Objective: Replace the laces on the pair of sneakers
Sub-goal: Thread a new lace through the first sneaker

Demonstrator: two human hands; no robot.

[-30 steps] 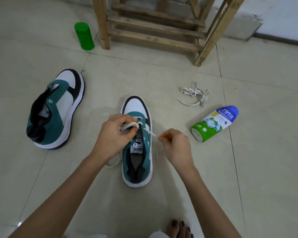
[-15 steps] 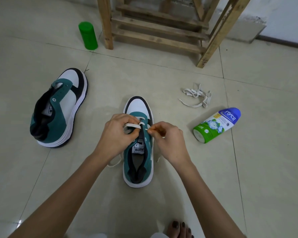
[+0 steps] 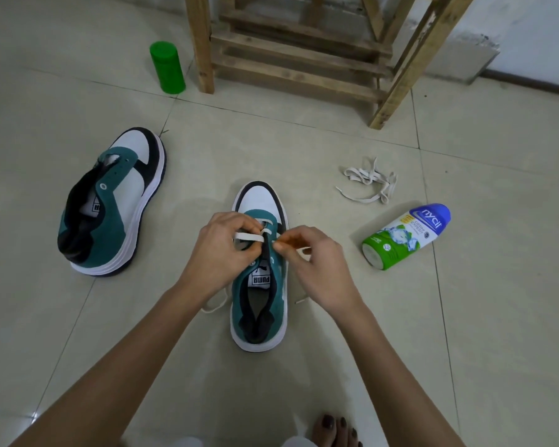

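A teal, white and black sneaker (image 3: 259, 304) stands on the tiled floor in front of me, toe pointing away. A white lace (image 3: 248, 236) crosses its lowest eyelets. My left hand (image 3: 221, 253) grips the shoe's left eyelet flap with the lace passing under its fingers. My right hand (image 3: 313, 262) pinches the lace end at the right eyelets. Loose lace ends trail on the floor beside the shoe. The second sneaker (image 3: 110, 204), unlaced, lies tilted to the left. A loose bundle of white laces (image 3: 368, 183) lies to the right.
A green and blue bottle (image 3: 405, 237) lies on its side right of the shoe. A green cylinder (image 3: 167, 67) stands beside a wooden stool frame (image 3: 304, 56) at the back. My bare toes (image 3: 336, 430) show at the bottom edge.
My right hand, first held out to the right pulling the lace, has moved in to the shoe's right eyelets. My left hand stays on the shoe.
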